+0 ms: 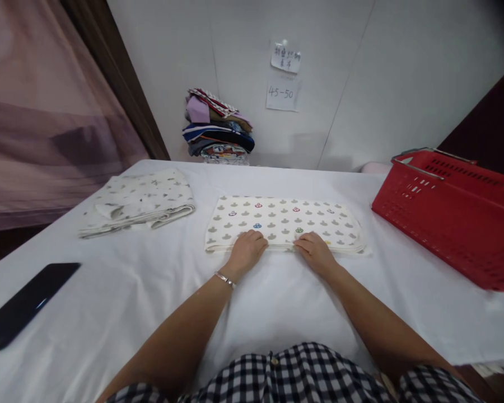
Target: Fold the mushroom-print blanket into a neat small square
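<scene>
A white cloth (277, 218) printed with grey, red, blue and green motifs lies folded into a long rectangle in front of me. At its near edge, left of the middle, my left hand (247, 250) has its fingers closed on the fabric; a silver bracelet circles that wrist. Right of the middle, my right hand (316, 252) pinches the same edge, thumb and fingers together. The fingertips of both hands are partly hidden. Layers of the fold show along the near edge and at the right end.
Another folded printed cloth (147, 196) lies to the left on the white-covered table (159, 302). Nearer, a black phone-like slab (29, 302) rests at the left edge. A red basket (453, 218) stands right. Beyond the far edge rises a stack of folded fabrics (218, 129).
</scene>
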Available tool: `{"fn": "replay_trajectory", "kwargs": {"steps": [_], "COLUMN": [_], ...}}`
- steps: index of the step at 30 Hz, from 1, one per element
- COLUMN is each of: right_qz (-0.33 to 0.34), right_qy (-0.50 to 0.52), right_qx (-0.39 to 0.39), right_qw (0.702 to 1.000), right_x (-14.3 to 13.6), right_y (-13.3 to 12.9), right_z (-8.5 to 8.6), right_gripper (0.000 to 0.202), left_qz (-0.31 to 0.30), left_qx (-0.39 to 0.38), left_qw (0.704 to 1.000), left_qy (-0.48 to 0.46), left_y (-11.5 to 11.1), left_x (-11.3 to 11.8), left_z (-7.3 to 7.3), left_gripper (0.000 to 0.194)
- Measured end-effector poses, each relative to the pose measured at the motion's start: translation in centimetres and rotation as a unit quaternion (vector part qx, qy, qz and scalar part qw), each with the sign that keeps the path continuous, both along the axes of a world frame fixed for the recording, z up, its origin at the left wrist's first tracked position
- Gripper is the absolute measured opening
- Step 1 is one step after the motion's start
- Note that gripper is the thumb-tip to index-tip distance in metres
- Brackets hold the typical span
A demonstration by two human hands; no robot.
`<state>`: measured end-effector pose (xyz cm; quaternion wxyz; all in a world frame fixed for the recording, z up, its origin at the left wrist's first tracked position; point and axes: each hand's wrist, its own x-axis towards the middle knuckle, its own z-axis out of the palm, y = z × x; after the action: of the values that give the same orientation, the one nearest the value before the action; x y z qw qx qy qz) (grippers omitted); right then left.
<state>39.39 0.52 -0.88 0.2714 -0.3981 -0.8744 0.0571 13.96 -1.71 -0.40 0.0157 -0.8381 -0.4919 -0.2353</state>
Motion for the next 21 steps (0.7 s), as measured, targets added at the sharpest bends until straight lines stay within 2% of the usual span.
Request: {"fn": "replay_trajectory", "kwargs": {"steps": [5,8,13,17,21], "right_qz": [-0.008,0.022,0.062,0.062,0.066], "right_qy": [-0.006,-0.017,-0.046,-0.029,-0.01], "right_qx": [0.001,0.008,0.009,0.011,0.01], "right_qw": [1.0,1.0,0.997,0.998,0.998], "right_x": [-0.9,-2.1,-3.3,-2.8,-2.5], "right_y": [-0.5,-0.7,-0.9,-0.5,-0.4], "right_z": [0.7,1.1,0.3,-0.8,-1.2], "right_gripper": [0.028,0.028,0.029,0.03,0.03], "left_qz": [0.01,0.014,0.009,0.018,0.064], "left_qx": [-0.01,-0.015,-0.011,0.008,-0.001], "left_qw": [1.0,0.999,0.999,0.997,0.995], "left_qy": [0.013,0.026,0.04,0.071,0.08], "left_y": [-0.2,-0.3,-0.5,-1.0,-2.6], "left_x": [0.1,0.2,-0.3,-3.0,-8.0], "left_z": [0.2,0.4,0.1,0.1,0.6], "left_gripper": [0.027,0.024,0.024,0.023,0.021]}}
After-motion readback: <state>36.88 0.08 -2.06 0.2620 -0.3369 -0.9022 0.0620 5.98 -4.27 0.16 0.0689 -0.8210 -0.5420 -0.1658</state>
